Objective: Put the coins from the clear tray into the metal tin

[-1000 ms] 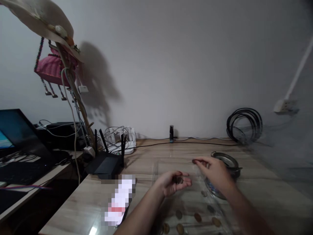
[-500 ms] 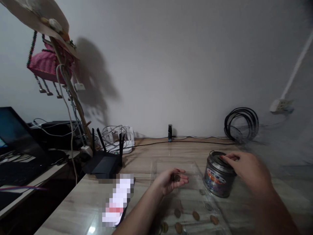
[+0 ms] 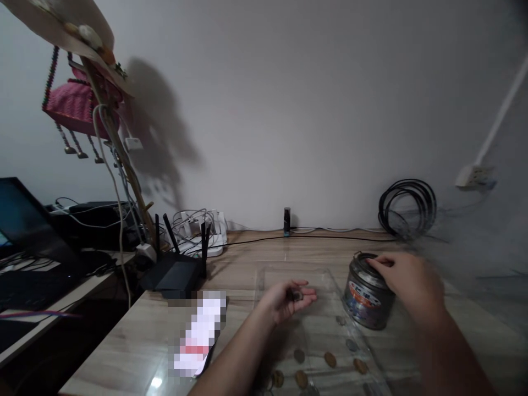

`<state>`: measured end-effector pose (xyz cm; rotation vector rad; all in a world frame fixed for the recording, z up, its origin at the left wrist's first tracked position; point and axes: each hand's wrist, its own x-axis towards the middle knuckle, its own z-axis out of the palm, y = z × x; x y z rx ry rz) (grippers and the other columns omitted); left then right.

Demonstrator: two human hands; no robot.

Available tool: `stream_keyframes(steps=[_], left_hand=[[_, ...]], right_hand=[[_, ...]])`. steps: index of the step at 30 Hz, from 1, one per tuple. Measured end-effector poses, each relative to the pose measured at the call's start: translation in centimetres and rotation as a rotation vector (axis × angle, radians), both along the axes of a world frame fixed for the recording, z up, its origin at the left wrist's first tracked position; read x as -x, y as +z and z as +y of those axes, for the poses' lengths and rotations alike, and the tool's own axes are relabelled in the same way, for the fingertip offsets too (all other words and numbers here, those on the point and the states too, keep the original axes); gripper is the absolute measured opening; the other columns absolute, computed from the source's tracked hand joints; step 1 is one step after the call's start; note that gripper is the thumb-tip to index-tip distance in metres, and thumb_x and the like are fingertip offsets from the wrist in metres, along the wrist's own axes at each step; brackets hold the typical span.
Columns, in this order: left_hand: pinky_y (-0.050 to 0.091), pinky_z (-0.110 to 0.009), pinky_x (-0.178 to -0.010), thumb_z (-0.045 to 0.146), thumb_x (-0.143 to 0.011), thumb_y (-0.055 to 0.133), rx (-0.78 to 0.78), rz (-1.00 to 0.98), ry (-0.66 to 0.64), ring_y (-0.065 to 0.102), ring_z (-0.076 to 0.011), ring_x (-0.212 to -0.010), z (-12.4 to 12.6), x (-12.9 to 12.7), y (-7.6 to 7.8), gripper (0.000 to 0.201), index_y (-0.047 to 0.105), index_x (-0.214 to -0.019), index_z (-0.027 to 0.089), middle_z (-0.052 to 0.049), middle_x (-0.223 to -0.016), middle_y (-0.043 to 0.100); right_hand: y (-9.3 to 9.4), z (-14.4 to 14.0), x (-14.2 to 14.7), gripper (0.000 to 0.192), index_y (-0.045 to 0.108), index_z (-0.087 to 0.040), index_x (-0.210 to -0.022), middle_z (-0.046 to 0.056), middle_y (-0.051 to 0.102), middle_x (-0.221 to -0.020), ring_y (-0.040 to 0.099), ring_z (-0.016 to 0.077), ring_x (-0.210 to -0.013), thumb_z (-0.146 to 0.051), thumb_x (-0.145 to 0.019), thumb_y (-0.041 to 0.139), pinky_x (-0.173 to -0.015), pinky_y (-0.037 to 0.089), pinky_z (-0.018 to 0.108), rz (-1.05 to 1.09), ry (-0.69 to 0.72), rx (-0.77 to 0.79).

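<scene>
Left hand (image 3: 289,300) is cupping coins (image 3: 296,295) palm-up, left of the upright tin (image 3: 368,291) standing on the table (image 3: 247,264); right hand (image 3: 406,280), nearer, is resting fingertips on its top rim.

Counted: one tin (image 3: 368,294), one router (image 3: 175,272), one cable coil (image 3: 408,209); seven loose coins (image 3: 330,360) near the counter's (image 3: 256,256) front edge.

My one camera sits on my head, facing forward and slightly down across the pale wood-grain counter (image 3: 247,258) toward the plain grey wall (image 3: 289,110). My forearms enter from the bottom edge, close to the lens; the wall fills the upper frame, farther off.
</scene>
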<state>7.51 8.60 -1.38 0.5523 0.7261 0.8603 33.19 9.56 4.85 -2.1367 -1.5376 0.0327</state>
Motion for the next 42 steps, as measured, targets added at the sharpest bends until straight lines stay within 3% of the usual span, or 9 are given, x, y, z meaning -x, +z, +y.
stream_keyframes(steps=[7, 10, 15, 23, 27, 31, 36, 39, 42], left_hand=[[0.050, -0.021, -0.076, -0.008, -0.068, 0.040, 0.031, -0.064, 0.052, 0.067, -0.0174, -0.083, 0.1, 0.2, -0.1, 0.046, 0.044, -0.113, -0.002, -0.017, -0.090, 0.065], [0.050, -0.019, -0.072, -0.005, -0.073, 0.047, 0.007, -0.061, 0.066, 0.067, -0.0154, -0.079, 0.0, 0.1, -0.1, 0.032, 0.052, -0.104, 0.000, -0.016, -0.088, 0.066], [0.049, -0.016, -0.065, 0.001, -0.076, 0.051, -0.085, -0.024, 0.034, 0.064, -0.0090, -0.067, -0.1, 0.1, 0.0, 0.023, 0.062, -0.096, 0.006, -0.009, -0.084, 0.068], [0.049, -0.021, -0.076, -0.005, -0.074, 0.039, -0.003, 0.005, -0.013, 0.067, -0.0154, -0.081, -0.3, -0.1, 0.3, 0.043, 0.047, -0.116, -0.003, -0.016, -0.090, 0.067], [0.050, -0.019, -0.073, -0.003, -0.076, 0.048, 0.016, 0.000, 0.100, 0.067, -0.0138, -0.078, -0.4, -0.1, 0.5, 0.041, 0.048, -0.117, 0.000, -0.015, -0.092, 0.067], [0.049, -0.020, -0.075, 0.004, -0.080, 0.050, 0.033, -0.024, 0.112, 0.067, -0.0140, -0.077, -0.4, 0.0, 0.8, 0.033, 0.052, -0.113, 0.001, -0.014, -0.088, 0.067], [0.049, -0.027, -0.077, 0.028, -0.090, 0.037, 0.068, -0.117, 0.011, 0.066, -0.0200, -0.083, 0.0, 0.2, 0.1, 0.037, 0.056, -0.103, -0.001, -0.020, -0.088, 0.066], [0.048, -0.030, -0.078, 0.034, -0.090, 0.037, 0.041, -0.175, 0.011, 0.064, -0.0173, -0.073, 0.5, 0.3, -0.8, 0.041, 0.060, -0.096, 0.000, -0.016, -0.081, 0.066], [0.047, -0.030, -0.078, 0.034, -0.089, 0.039, 0.039, -0.178, -0.001, 0.061, -0.0143, -0.065, 0.8, 0.4, -1.3, 0.041, 0.063, -0.090, 0.002, -0.011, -0.072, 0.065]], right_hand=[[1.0, -1.3, 1.7, 0.039, 0.071, -0.024, -0.092, 0.011, 0.068, -0.094, 0.058, 0.0271, -0.080, -0.048, -0.082, 0.042, -0.059, 0.038, 0.033, -0.109, -0.043, -0.111], [-0.2, -1.5, 4.7, 0.041, 0.068, -0.019, -0.095, 0.012, 0.066, -0.098, 0.057, 0.0250, -0.090, -0.040, -0.087, 0.034, -0.072, 0.041, 0.034, -0.098, 0.270, -0.359], [-3.4, -1.1, 10.6, 0.029, 0.070, -0.020, -0.090, 0.007, 0.068, -0.083, 0.059, 0.0193, -0.077, -0.031, -0.079, 0.045, -0.069, 0.043, 0.030, 0.128, 0.877, -0.003], [-0.3, -1.5, 5.4, 0.032, 0.069, -0.020, -0.090, 0.009, 0.069, -0.086, 0.058, 0.0214, -0.074, -0.038, -0.075, 0.047, -0.066, 0.042, 0.032, 0.237, 0.350, -0.348], [0.3, -0.6, 0.0, 0.028, 0.070, -0.022, -0.086, 0.008, 0.069, -0.085, 0.059, 0.0239, -0.071, -0.036, -0.071, 0.050, -0.056, 0.038, 0.031, 0.093, 0.085, -0.140], [-0.1, -0.1, -1.0, 0.026, 0.070, -0.022, -0.083, 0.010, 0.069, -0.088, 0.060, 0.0261, -0.075, -0.032, -0.073, 0.049, -0.059, 0.040, 0.034, -0.001, 0.090, -0.058], [-0.4, -1.7, 5.0, 0.034, 0.070, -0.020, -0.086, 0.011, 0.067, -0.092, 0.057, 0.0246, -0.088, -0.035, -0.083, 0.040, -0.074, 0.042, 0.034, -0.121, 0.333, -0.368], [-1.4, -2.7, 9.9, 0.027, 0.070, -0.022, -0.084, 0.008, 0.065, -0.088, 0.058, 0.0204, -0.083, -0.029, -0.084, 0.043, -0.070, 0.041, 0.029, -0.128, 0.705, -0.108], [-2.3, -2.9, 12.1, 0.023, 0.068, -0.021, -0.082, 0.008, 0.064, -0.087, 0.059, 0.0203, -0.081, -0.020, -0.081, 0.046, -0.065, 0.039, 0.028, -0.171, 0.726, 0.064]])
